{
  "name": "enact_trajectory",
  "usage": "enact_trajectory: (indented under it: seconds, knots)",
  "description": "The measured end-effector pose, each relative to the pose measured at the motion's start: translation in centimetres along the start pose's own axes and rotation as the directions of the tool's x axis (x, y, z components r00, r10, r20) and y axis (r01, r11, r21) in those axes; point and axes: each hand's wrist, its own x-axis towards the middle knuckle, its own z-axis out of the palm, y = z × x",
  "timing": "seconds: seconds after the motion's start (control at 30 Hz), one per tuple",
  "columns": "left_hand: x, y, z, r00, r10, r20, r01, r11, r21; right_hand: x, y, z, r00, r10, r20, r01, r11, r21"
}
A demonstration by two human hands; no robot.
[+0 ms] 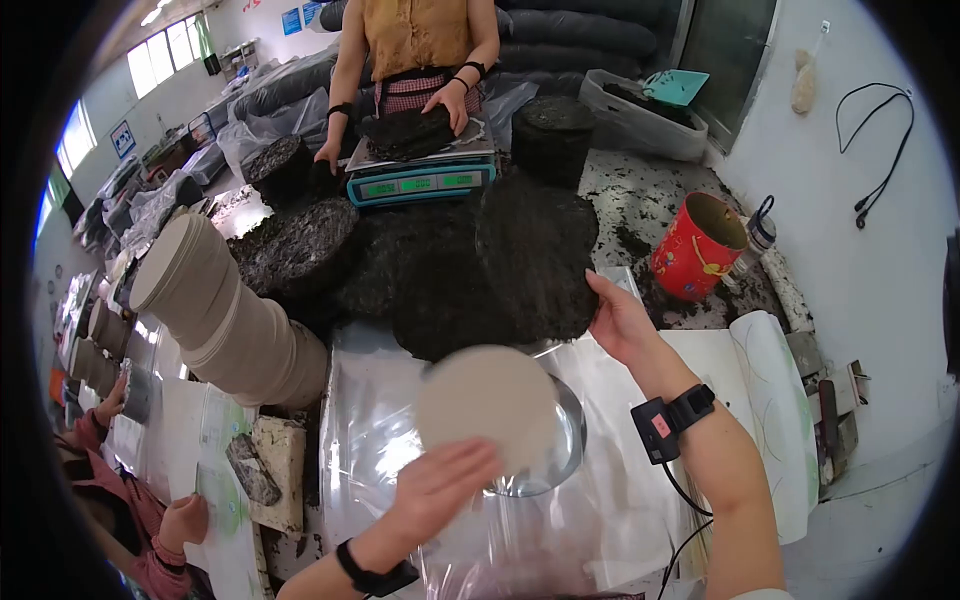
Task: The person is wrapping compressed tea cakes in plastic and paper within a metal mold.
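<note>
- Grip of the left hand [440,485], low in the centre of the frame: fingers and thumb are closed narrowly on the lower edge of a pale disc [487,405], held tilted over a shiny metal bowl [572,440].
- Grip of the right hand [620,322], right of centre: the hand lies spread against the lower right rim of a big dark cake [535,250]. Whether the fingers hook under it I cannot tell. A wrist device [660,428] is strapped on below the hand.
- The pale disc looks thin, light and fairly stiff, like card. A pinch on one edge should hold it, though it would likely crease if squeezed hard.
- The dark cake looks pressed from loose leafy matter, heavy for its thinness and crumbly at the rim. Judging by the crumbs around it, it wants support from beneath, not a pull on the edge. It leans with others in a heap at the middle of the worktop [645,195].
- Under the bowl a clear film [365,440] covers the worktop.
- Left of centre a long stack of discs [215,310] lies on its side.
- At the top a co-worker [415,35] rests a hand on dark material on a scale [420,183]. A red tin [697,245] stands at the right.
- At the lower left a second person [110,480] handles paper.
</note>
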Motion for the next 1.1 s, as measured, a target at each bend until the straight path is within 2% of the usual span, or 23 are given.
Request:
enact_trajectory:
  seconds: [0.03,0.07,0.13,0.17,0.2,0.27,0.33,0.37,0.4,0.47,0.53,0.57,0.6,0.67,0.7,0.77,0.8,0.87,0.93,1.0,1.03,1.07,1.1]
  knots:
    - [-0.6,0.3,2.3,0.98,0.074,0.187,-0.064,0.996,-0.059,-1.4,-0.1,-0.4,1.0,0.018,0.025,-0.016,0.998,-0.061]
    - [-1.6,0.9,3.0,0.981,0.081,0.176,-0.071,0.996,-0.062,-2.9,-0.2,-0.7,0.998,0.037,0.049,-0.031,0.992,-0.122]
    - [-2.9,1.4,3.9,0.977,-0.12,0.175,0.148,0.976,-0.157,-6.7,-0.6,-0.2,0.997,0.069,-0.041,-0.079,0.917,-0.392]
    - [-4.5,0.9,4.0,0.922,-0.386,0.029,0.363,0.837,-0.41,-8.7,-0.7,0.3,0.991,0.069,-0.116,-0.121,0.833,-0.54]
    - [-4.0,0.5,3.1,0.899,-0.387,-0.206,0.331,0.907,-0.26,-9.7,0.5,-0.9,0.993,0.077,-0.089,-0.116,0.783,-0.612]
    - [0.3,0.3,1.2,0.963,-0.269,-0.027,0.269,0.963,-0.001,-11.9,2.5,0.2,0.988,0.076,-0.132,-0.15,0.63,-0.762]
    - [3.6,-0.1,3.2,0.936,-0.21,0.283,0.17,0.973,0.159,-11.6,6.6,-1.9,0.993,-0.118,0.003,0.059,0.476,-0.878]
    - [2.7,-1.2,5.5,0.896,-0.232,0.378,0.149,0.96,0.237,-13.1,5.8,0.7,0.969,-0.24,0.056,0.101,0.18,-0.979]
    - [1.6,-2.0,6.9,0.86,-0.224,0.458,0.086,0.95,0.301,-14.2,5.4,2.0,0.896,-0.352,0.271,0.277,-0.032,-0.96]
    - [1.4,-2.2,7.2,0.865,-0.212,0.455,0.069,0.948,0.311,-14.1,4.7,3.6,0.793,-0.204,0.574,0.474,-0.384,-0.792]
    - [1.4,-2.4,7.7,0.821,-0.241,0.517,0.078,0.945,0.317,-12.4,5.8,4.5,0.724,0.13,0.678,0.679,-0.31,-0.666]
    - [1.0,-2.8,8.3,0.759,-0.278,0.589,0.055,0.928,0.368,-11.8,8.2,3.8,0.725,0.202,0.658,0.681,-0.356,-0.64]
    - [1.3,-3.0,8.5,0.644,-0.328,0.691,0.059,0.922,0.383,-11.4,9.5,3.1,0.741,0.242,0.626,0.67,-0.322,-0.668]
    - [4.0,-2.8,8.2,0.341,-0.425,0.838,0.125,0.904,0.408,-10.5,9.7,3.1,0.76,0.323,0.565,0.65,-0.36,-0.669]
    - [4.4,-2.9,8.8,0.327,-0.418,0.848,0.124,0.908,0.4,-10.4,10.0,3.1,0.766,0.324,0.555,0.642,-0.35,-0.682]
    - [4.9,-4.1,10.0,0.089,-0.449,0.889,0.204,0.882,0.425,-9.6,10.4,3.3,0.789,0.435,0.434,0.599,-0.391,-0.699]
    - [4.3,-4.9,10.7,0.086,-0.449,0.889,0.201,0.882,0.426,-9.2,10.9,3.0,0.79,0.432,0.434,0.598,-0.389,-0.701]
    - [2.0,-6.3,12.9,0.137,-0.412,0.901,0.307,0.882,0.357,-8.8,12.4,1.8,0.807,0.476,0.349,0.558,-0.42,-0.716]
    - [0.9,-7.2,14.6,0.107,-0.408,0.906,0.338,0.873,0.353,-8.0,13.3,1.1,0.786,0.548,0.287,0.556,-0.423,-0.715]
    - [0.9,-7.2,14.9,0.072,-0.444,0.893,0.289,0.867,0.407,-8.2,13.8,0.9,0.798,0.517,0.311,0.555,-0.427,-0.714]
    - [0.9,-6.6,14.4,0.1,-0.469,0.878,0.257,0.864,0.433,-8.7,13.5,1.7,0.807,0.496,0.32,0.556,-0.458,-0.693]
    - [0.7,-5.6,13.8,0.045,-0.425,0.904,0.195,0.891,0.409,-10.0,13.5,2.6,0.809,0.491,0.322,0.565,-0.5,-0.656]
    - [-0.9,-4.7,13.1,0.174,-0.402,0.899,0.212,0.907,0.364,-11.5,12.2,3.9,0.752,0.572,0.327,0.623,-0.454,-0.637]
